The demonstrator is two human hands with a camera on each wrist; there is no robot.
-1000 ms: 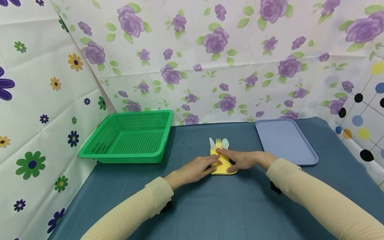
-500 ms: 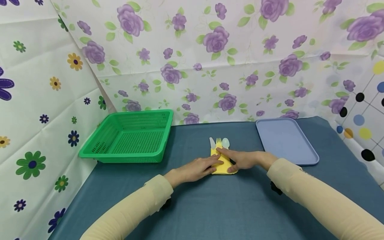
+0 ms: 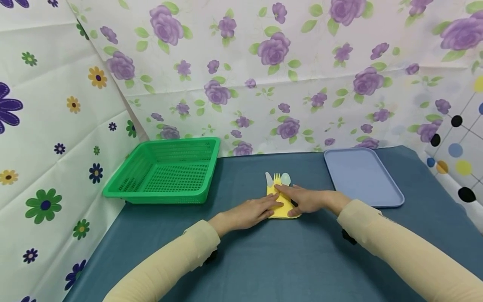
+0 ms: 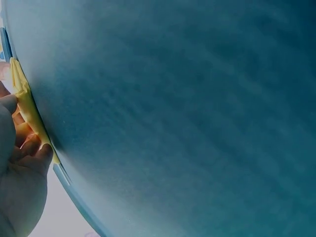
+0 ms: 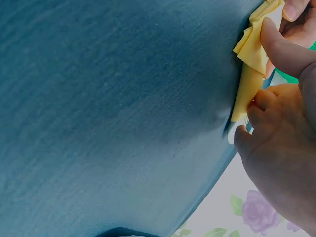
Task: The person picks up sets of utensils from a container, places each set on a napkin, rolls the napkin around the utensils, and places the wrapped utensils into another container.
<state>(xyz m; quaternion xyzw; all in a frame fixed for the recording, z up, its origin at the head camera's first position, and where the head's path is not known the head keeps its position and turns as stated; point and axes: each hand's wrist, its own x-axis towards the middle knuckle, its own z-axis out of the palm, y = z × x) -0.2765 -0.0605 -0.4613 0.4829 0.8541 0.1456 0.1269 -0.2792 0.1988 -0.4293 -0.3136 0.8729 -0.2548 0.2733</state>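
A folded yellow napkin point(image 3: 280, 212) lies mid-table in the head view. From its far edge stick the tops of a pale knife point(image 3: 269, 179), a yellow fork point(image 3: 277, 178) and a pale spoon point(image 3: 285, 179); their lower parts are hidden by the napkin. My left hand point(image 3: 248, 213) rests its extended fingers on the napkin's left part. From the right, my right hand point(image 3: 307, 200) presses on it with spread fingers, thumb near the front edge. In the right wrist view, loose folds of napkin point(image 5: 252, 49) show by the thumb.
A green plastic basket point(image 3: 203, 193) stands at the table's back left. At the back right lies a flat light-blue tray point(image 3: 362, 176). Blue cloth point(image 3: 264, 264) covers the table, and flowered sheets point(image 3: 211, 50) hang behind and at the left.
The head view has shifted very slightly. Both hands stay on the napkin, with no visible change in their hold.
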